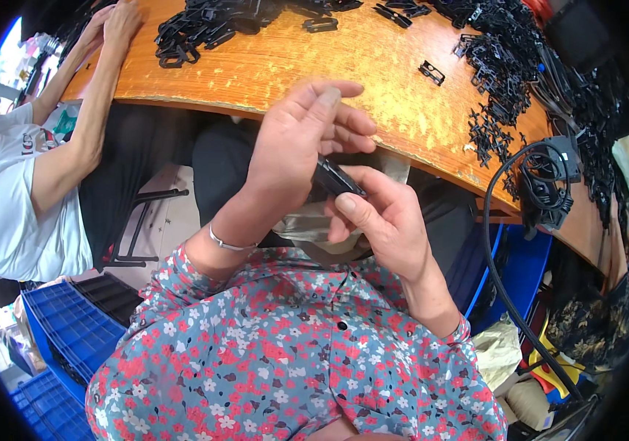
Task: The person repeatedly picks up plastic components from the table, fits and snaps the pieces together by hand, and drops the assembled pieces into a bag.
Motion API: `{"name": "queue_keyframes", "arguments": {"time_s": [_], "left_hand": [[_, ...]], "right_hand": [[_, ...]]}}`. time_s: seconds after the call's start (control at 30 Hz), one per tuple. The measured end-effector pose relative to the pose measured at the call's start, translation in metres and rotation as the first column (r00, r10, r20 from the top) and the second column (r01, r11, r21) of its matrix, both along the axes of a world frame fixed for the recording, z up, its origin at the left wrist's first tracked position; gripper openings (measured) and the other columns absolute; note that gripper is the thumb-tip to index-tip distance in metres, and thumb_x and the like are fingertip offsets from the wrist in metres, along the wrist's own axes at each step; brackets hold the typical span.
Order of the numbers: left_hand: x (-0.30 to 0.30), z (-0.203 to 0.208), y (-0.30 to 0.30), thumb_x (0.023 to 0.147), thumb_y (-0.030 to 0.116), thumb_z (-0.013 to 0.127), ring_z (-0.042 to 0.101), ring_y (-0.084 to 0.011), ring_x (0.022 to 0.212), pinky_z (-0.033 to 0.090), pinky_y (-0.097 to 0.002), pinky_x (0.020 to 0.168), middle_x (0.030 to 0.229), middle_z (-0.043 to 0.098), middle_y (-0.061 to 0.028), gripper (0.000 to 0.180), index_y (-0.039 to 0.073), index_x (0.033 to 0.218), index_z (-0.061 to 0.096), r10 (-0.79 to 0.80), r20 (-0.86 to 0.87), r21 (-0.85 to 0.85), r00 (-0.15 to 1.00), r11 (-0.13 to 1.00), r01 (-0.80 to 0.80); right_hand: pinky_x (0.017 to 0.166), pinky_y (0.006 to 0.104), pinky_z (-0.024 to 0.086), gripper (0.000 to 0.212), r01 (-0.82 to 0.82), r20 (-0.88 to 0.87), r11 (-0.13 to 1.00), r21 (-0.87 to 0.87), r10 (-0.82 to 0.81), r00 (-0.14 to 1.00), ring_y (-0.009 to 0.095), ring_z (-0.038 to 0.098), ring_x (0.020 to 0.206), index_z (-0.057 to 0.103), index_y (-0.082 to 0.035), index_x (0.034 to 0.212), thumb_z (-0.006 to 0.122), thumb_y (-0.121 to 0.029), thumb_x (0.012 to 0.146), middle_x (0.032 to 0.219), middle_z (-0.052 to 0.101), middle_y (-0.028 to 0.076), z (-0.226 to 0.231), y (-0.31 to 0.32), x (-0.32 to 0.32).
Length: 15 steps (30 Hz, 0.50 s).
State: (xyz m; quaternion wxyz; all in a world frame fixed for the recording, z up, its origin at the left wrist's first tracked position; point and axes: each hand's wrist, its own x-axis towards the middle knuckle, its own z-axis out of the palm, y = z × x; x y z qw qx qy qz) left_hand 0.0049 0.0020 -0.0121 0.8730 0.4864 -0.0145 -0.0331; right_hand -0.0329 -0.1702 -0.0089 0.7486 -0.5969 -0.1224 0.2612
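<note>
My right hand (391, 224) pinches a slim black plastic part (338, 178) between thumb and fingers, held tilted in front of my body just short of the table edge. The upper end of that part runs up to the heel of my left hand (296, 140); whether they touch, I cannot tell. My left hand is raised with thumb and fingers loosely apart, and nothing shows in it. A thin bracelet circles my left wrist. Beyond my hands, one black frame-shaped piece (431, 73) lies by itself on the worn wooden table (270, 73).
Heaps of black plastic parts cover the table's far side (200, 29) and right side (502, 62). A black device with coiled cable (549, 176) sits at the right edge. To the left are a co-worker's arms (97, 110) and blue crates (72, 331). Another person's arm (614, 246) shows at right.
</note>
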Motion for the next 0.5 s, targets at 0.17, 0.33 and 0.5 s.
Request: {"name": "queue_keyframes", "arguments": {"time_s": [0.17, 0.33, 0.5], "left_hand": [[-0.014, 0.001, -0.003, 0.113, 0.026, 0.046, 0.073, -0.0203, 0.082, 0.061, -0.0312, 0.076, 0.096, 0.072, -0.0134, 0.034, -0.001, 0.131, 0.056, -0.051, -0.103, 0.006, 0.993, 0.999, 0.052], [-0.015, -0.007, 0.005, 0.111, 0.020, 0.052, 0.072, -0.0190, 0.084, 0.059, -0.0305, 0.077, 0.097, 0.071, -0.0125, 0.026, -0.001, 0.123, 0.062, -0.057, -0.059, 0.050, 0.997, 0.997, 0.060], [0.049, 0.023, 0.041, 0.100, 0.005, 0.064, 0.069, -0.0159, 0.084, 0.056, -0.0316, 0.077, 0.098, 0.071, -0.0102, 0.017, 0.000, 0.116, 0.066, -0.031, 0.602, 0.744, 0.798, 0.385, -0.546]], "right_hand": [[0.059, 0.0232, 0.052, 0.022, 0.031, 0.069, 0.995, -0.092, -0.025, 0.997, 0.008, 0.063, 0.063, 0.063, 0.006, 0.121, 0.059, -0.008, 0.105, 0.081, 0.067, 0.004, -0.007, -0.004, -0.007], [0.059, 0.0230, 0.051, 0.022, 0.014, 0.052, 0.997, -0.079, -0.010, 0.999, 0.008, 0.062, 0.063, 0.063, 0.005, 0.120, 0.059, -0.013, 0.107, 0.081, 0.067, 0.003, -0.017, -0.001, -0.007], [0.063, 0.0344, 0.056, 0.025, 0.200, 0.363, 0.860, -0.470, -0.019, 0.931, 0.024, 0.070, 0.067, 0.064, 0.000, 0.121, 0.067, -0.016, 0.101, 0.086, 0.072, 0.012, -0.040, 0.003, 0.000]]}}
